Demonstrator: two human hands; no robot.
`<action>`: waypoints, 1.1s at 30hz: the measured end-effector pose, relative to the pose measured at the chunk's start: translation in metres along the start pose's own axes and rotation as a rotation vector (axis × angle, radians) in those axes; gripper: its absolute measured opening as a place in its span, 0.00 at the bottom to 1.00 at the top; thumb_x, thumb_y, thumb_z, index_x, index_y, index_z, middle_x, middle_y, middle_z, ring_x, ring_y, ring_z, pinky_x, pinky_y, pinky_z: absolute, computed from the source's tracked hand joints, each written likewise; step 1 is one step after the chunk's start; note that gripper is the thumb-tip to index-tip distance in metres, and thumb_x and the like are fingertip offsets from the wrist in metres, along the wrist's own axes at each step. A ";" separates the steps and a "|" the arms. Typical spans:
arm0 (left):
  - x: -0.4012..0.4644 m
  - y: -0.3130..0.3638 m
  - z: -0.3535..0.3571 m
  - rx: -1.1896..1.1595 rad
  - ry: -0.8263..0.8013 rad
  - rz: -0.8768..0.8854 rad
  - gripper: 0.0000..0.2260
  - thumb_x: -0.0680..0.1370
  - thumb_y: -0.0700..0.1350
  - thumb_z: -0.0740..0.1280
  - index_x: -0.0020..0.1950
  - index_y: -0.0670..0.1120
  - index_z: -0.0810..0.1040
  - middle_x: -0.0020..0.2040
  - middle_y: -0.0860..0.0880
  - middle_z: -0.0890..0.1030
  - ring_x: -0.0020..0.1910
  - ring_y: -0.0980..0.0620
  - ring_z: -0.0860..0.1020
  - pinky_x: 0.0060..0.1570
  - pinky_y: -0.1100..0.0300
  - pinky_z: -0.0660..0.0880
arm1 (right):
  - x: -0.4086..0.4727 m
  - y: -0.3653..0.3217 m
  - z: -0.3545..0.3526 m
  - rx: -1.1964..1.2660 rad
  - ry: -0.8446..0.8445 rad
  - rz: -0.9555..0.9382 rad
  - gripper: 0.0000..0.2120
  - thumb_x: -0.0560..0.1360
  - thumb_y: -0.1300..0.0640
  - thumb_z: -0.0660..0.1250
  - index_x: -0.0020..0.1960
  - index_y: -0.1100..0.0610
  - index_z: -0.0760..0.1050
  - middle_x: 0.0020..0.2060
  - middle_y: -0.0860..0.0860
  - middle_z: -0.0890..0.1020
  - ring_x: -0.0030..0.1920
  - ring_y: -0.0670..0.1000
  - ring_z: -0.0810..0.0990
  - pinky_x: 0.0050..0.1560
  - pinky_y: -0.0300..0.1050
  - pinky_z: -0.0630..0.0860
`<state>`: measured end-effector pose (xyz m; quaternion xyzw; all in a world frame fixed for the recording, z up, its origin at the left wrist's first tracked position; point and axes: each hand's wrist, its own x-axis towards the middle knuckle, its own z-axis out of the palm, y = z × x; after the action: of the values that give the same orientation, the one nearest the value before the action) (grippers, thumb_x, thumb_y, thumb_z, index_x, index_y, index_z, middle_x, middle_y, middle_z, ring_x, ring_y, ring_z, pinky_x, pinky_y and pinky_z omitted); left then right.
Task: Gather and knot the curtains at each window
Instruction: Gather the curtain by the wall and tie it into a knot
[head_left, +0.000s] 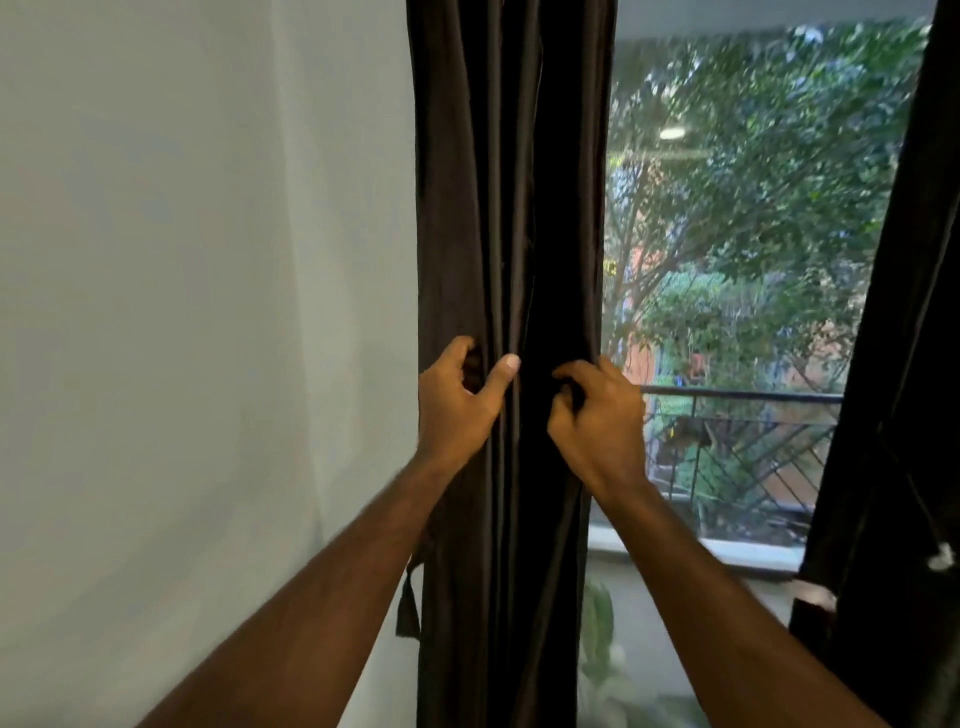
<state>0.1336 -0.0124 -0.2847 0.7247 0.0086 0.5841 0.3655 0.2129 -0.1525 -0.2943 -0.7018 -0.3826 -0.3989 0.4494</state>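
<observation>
From the head camera, a dark brown curtain (511, 208) hangs in tight vertical folds down the middle of the view, between a pale wall (182, 312) on the left and the window (743, 260) on the right. It runs from the top edge of the view to the bottom edge, bunched into a narrow column.

The left hand (457, 400) grips the left edge of the curtain: its fingers curl round behind the fabric and its thumb lies flat along the front folds, pointing up. The right hand (597, 410) grips the right edge at about the same height, fingers curled into the cloth and pinching a fold against the palm. Both forearms reach up from the bottom corners of the view, and the two hands sit near each other with a strip of curtain between them.

A small dark tassel (409, 605) hangs just beside the left edge of the curtain, below the left hand.

A second dark curtain (893, 415) hangs along the right edge of the window. Through the glass show green trees (769, 182) and a dark metal railing (743, 397). The picture is slightly blurred.
</observation>
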 end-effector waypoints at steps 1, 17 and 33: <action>-0.011 -0.006 -0.001 -0.037 0.006 -0.015 0.14 0.79 0.54 0.69 0.47 0.44 0.77 0.34 0.50 0.76 0.33 0.57 0.74 0.34 0.59 0.73 | -0.012 0.003 0.001 0.021 0.011 0.031 0.15 0.72 0.62 0.64 0.56 0.58 0.82 0.48 0.55 0.81 0.44 0.56 0.81 0.42 0.40 0.71; -0.179 -0.088 -0.027 0.097 -0.039 -0.376 0.10 0.78 0.43 0.73 0.38 0.50 0.77 0.33 0.52 0.78 0.32 0.52 0.76 0.36 0.49 0.80 | -0.169 -0.027 0.037 -0.194 -0.109 -0.200 0.05 0.73 0.61 0.72 0.48 0.55 0.81 0.45 0.51 0.82 0.44 0.55 0.77 0.43 0.48 0.67; -0.209 -0.086 -0.042 0.085 0.116 -0.336 0.03 0.77 0.44 0.72 0.45 0.46 0.83 0.36 0.55 0.82 0.35 0.55 0.80 0.37 0.55 0.79 | -0.196 -0.035 0.068 -0.063 -0.111 0.130 0.15 0.75 0.51 0.73 0.59 0.54 0.74 0.49 0.49 0.82 0.49 0.54 0.80 0.46 0.51 0.71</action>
<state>0.0671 -0.0192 -0.5050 0.6931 0.1752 0.5546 0.4258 0.1204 -0.1133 -0.4789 -0.7599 -0.3480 -0.3412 0.4301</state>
